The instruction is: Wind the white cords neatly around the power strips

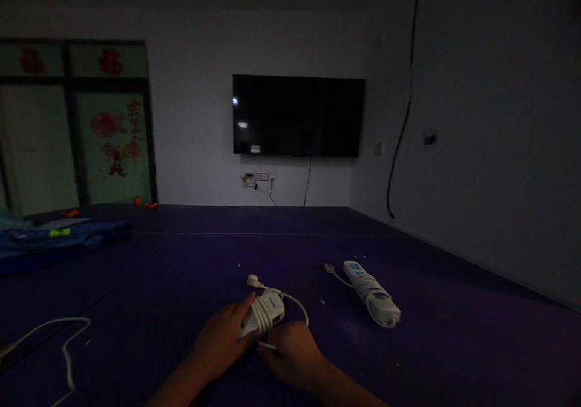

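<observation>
A white power strip (267,310) with its cord wound around it lies on the purple floor mat (181,274) in front of me. Its plug (252,282) sticks out at the far left end, and a loose loop of cord arcs to the right. My left hand (222,340) rests against the strip's left side, thumb stretched along it. My right hand (293,352) sits just behind the strip, fingers curled at its near end where a bit of white cord shows. A second white power strip (372,292), also wrapped in its cord, lies to the right, untouched.
A loose white cable (63,340) trails at the lower left. Folded blue cloth (59,240) lies at the far left. A dark wall-mounted television (297,115) hangs ahead above wall sockets (258,178). The room's right wall (476,153) runs close by.
</observation>
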Action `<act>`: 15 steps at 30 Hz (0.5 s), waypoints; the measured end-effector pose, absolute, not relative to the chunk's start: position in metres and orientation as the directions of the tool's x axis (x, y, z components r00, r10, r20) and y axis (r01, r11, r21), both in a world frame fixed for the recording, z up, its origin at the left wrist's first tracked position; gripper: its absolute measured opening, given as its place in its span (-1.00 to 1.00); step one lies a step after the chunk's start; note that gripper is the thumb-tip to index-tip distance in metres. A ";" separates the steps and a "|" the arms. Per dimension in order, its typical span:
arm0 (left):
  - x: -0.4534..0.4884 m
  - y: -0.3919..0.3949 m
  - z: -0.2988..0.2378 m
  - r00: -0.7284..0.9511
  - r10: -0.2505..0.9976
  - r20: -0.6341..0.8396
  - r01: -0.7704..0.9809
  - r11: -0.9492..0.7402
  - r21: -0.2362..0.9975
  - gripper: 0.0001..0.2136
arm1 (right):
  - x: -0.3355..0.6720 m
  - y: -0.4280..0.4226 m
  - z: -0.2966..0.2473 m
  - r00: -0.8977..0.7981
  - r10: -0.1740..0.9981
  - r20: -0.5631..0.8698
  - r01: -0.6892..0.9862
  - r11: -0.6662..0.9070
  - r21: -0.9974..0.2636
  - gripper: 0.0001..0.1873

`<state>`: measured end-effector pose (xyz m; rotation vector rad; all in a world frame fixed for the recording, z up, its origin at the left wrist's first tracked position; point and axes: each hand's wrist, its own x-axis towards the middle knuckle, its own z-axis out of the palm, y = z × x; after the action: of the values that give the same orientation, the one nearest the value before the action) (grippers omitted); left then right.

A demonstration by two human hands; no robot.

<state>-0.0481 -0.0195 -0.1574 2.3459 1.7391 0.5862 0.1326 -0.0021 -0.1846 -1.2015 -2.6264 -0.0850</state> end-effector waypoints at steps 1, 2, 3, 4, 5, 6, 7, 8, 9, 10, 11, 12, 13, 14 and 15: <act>-0.048 -0.019 -0.158 0.245 0.946 0.214 0.883 -0.308 0.353 -0.41 | 0.133 -0.002 -0.184 -0.626 0.738 0.251 0.753 0.656 -0.051 -0.74; -0.049 -0.019 -0.159 0.245 0.945 0.218 0.884 -0.310 0.350 -0.41 | 0.132 -0.003 -0.184 -0.624 0.740 0.252 0.755 0.654 -0.051 -0.75; -0.049 -0.018 -0.160 0.248 0.942 0.224 0.883 -0.315 0.349 -0.41 | 0.132 -0.003 -0.184 -0.623 0.740 0.254 0.755 0.654 -0.053 -0.75; -0.050 -0.018 -0.161 0.254 0.939 0.230 0.880 -0.323 0.349 -0.41 | 0.132 -0.003 -0.184 -0.622 0.740 0.255 0.755 0.653 -0.054 -0.75; -0.050 -0.017 -0.161 0.261 0.936 0.236 0.876 -0.332 0.350 -0.42 | 0.132 -0.003 -0.183 -0.621 0.742 0.254 0.756 0.652 -0.055 -0.75; -0.050 -0.017 -0.162 0.263 0.934 0.240 0.873 -0.336 0.352 -0.42 | 0.132 -0.003 -0.183 -0.618 0.744 0.254 0.759 0.649 -0.056 -0.75; -0.051 -0.017 -0.162 0.263 0.934 0.240 0.872 -0.337 0.355 -0.42 | 0.132 -0.003 -0.183 -0.614 0.748 0.253 0.762 0.645 -0.059 -0.75; -0.051 -0.017 -0.162 0.261 0.935 0.239 0.871 -0.335 0.358 -0.42 | 0.132 -0.003 -0.183 -0.613 0.749 0.252 0.762 0.645 -0.062 -0.75; -0.050 -0.017 -0.162 0.259 0.936 0.237 0.871 -0.332 0.363 -0.41 | 0.132 -0.003 -0.183 -0.614 0.748 0.251 0.761 0.646 -0.066 -0.75; -0.050 -0.017 -0.162 0.258 0.937 0.238 0.869 -0.332 0.368 -0.41 | 0.132 -0.003 -0.183 -0.614 0.748 0.251 0.759 0.647 -0.070 -0.75; -0.050 -0.017 -0.162 0.258 0.936 0.242 0.866 -0.335 0.373 -0.41 | 0.132 -0.003 -0.183 -0.616 0.747 0.252 0.758 0.649 -0.072 -0.76; -0.050 -0.018 -0.161 0.260 0.934 0.246 0.862 -0.339 0.376 -0.41 | 0.132 -0.003 -0.183 -0.615 0.746 0.255 0.758 0.649 -0.070 -0.76; -0.050 -0.018 -0.161 0.263 0.931 0.252 0.859 -0.345 0.378 -0.42 | 0.132 -0.003 -0.183 -0.615 0.745 0.258 0.758 0.649 -0.065 -0.75; -0.050 -0.018 -0.161 0.266 0.929 0.257 0.857 -0.350 0.378 -0.44 | 0.132 -0.004 -0.183 -0.615 0.744 0.261 0.759 0.649 -0.060 -0.75; -0.051 -0.019 -0.160 0.272 0.927 0.260 0.855 -0.356 0.378 -0.45 | 0.132 -0.004 -0.183 -0.616 0.742 0.264 0.758 0.650 -0.056 -0.75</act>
<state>-0.0506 -0.0191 -0.1599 2.3703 1.6778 0.6615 0.1317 -0.0037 -0.1833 -1.2108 -2.6063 -0.0886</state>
